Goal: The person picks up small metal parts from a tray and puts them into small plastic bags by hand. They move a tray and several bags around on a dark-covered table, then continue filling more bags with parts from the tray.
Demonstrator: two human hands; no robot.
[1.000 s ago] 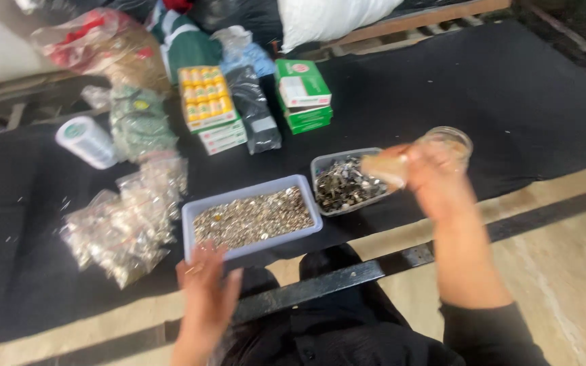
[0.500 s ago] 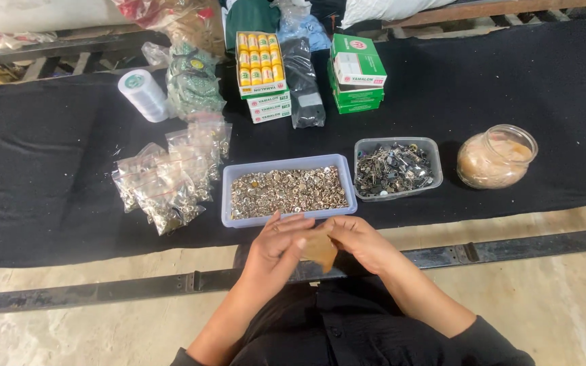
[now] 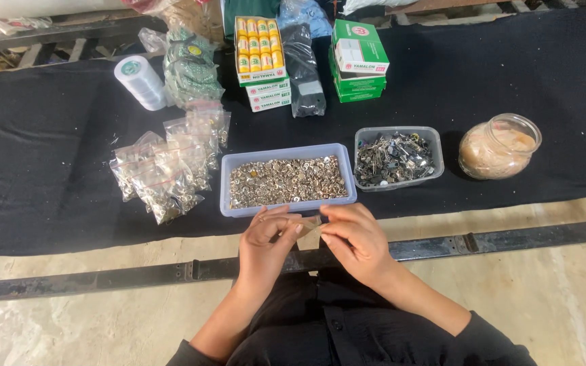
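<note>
Both hands meet just in front of the near edge of the black cloth (image 3: 49,176) that covers the desk. The left hand (image 3: 269,240) and the right hand (image 3: 354,237) each pinch one side of a small clear plastic bag (image 3: 308,227), so both grips are closed on it, fingertips together, the bag stretched between them. Just beyond the hands sits a pale blue tray (image 3: 286,203) filled with small metal snap buttons. Beside it to the right stands a clear tub (image 3: 435,152) of darker metal clips, and further right a round glass jar (image 3: 500,146). To the left of the tray lies a heap of filled little bags (image 3: 167,166). At the far side are a white thread spool (image 3: 140,81), yellow-topped boxes (image 3: 259,47) and green boxes (image 3: 357,61)
</note>
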